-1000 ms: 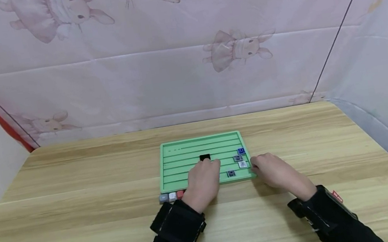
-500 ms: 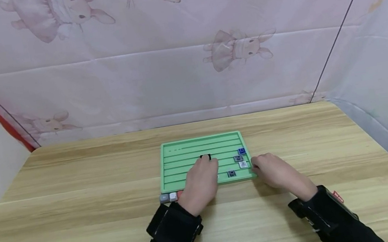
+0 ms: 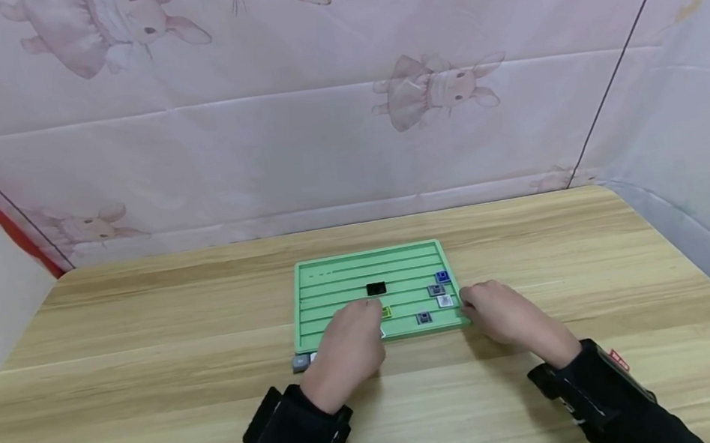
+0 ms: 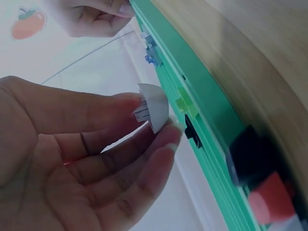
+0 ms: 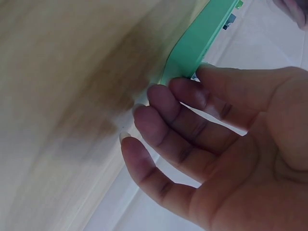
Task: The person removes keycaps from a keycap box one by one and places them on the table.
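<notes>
In the left wrist view my left hand [image 4: 96, 144] pinches a white keycap [image 4: 159, 107] between thumb and fingers, its stem side facing the thumb. Seen from the head, that left hand [image 3: 348, 343] is over the near part of a ridged green board [image 3: 336, 281]. A lime-green keycap [image 3: 387, 311] shows beside its fingers, and a black keycap [image 3: 376, 289] lies farther back. My right hand [image 3: 507, 313] grips the board's right edge near the front corner; the right wrist view has thumb and index finger on that green edge [image 5: 192, 48].
Blue [image 3: 441, 277], grey [image 3: 436, 290] and white [image 3: 444, 301] keycaps lie at the board's right side, with a dark one [image 3: 424, 318] nearer the front. A grey keycap [image 3: 301, 364] stands on the wooden table [image 3: 149, 402] along the front edge, near red [image 4: 272, 202] and black [image 4: 250, 154] ones.
My left hand has drawn back toward the front left, uncovering the black and lime-green keycaps and covering the red one at the front. The right hand stays at the board's edge.
</notes>
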Demonstrator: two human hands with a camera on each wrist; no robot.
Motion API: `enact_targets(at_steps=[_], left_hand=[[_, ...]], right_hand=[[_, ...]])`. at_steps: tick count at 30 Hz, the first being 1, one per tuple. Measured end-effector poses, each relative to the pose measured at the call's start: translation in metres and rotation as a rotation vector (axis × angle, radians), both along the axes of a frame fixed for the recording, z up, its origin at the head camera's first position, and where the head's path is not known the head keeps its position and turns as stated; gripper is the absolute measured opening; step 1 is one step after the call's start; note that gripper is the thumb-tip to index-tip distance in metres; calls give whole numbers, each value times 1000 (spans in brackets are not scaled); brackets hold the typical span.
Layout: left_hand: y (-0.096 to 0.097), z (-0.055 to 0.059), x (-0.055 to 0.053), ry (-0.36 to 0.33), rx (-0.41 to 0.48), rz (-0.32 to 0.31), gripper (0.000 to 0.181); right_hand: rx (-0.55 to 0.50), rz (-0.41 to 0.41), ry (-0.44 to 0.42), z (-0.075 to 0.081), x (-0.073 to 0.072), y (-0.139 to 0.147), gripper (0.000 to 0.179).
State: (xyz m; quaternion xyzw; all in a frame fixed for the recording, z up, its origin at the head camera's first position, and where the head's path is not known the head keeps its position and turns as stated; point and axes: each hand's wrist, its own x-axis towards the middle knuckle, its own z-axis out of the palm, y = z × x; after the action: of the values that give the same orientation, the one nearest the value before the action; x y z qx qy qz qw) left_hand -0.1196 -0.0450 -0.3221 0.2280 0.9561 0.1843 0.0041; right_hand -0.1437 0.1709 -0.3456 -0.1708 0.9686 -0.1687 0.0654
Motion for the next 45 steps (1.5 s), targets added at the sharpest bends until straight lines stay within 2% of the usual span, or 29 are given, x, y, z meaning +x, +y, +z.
enact_targets(at_steps=[7, 11, 18, 27, 35, 45], left_hand=[[-8, 3, 4, -72, 35, 24, 22], [-13, 6, 7, -84, 20, 23, 20], [-19, 14, 9, -156, -17, 49, 19], [-23, 14, 8, -147, -14, 20, 26], [-25, 16, 7, -145, -38, 21, 26], [-25, 17, 7, -123, -21, 21, 39]], right_hand=[[8, -1, 9, -1, -1, 0, 7], [11, 2, 10, -1, -1, 0, 6], [11, 2, 5, 0, 0, 0, 7], [2, 0, -1, 0, -1, 0, 7], [1, 1, 1, 0, 0, 0, 6], [-9, 22, 27, 3, 2, 0, 8]])
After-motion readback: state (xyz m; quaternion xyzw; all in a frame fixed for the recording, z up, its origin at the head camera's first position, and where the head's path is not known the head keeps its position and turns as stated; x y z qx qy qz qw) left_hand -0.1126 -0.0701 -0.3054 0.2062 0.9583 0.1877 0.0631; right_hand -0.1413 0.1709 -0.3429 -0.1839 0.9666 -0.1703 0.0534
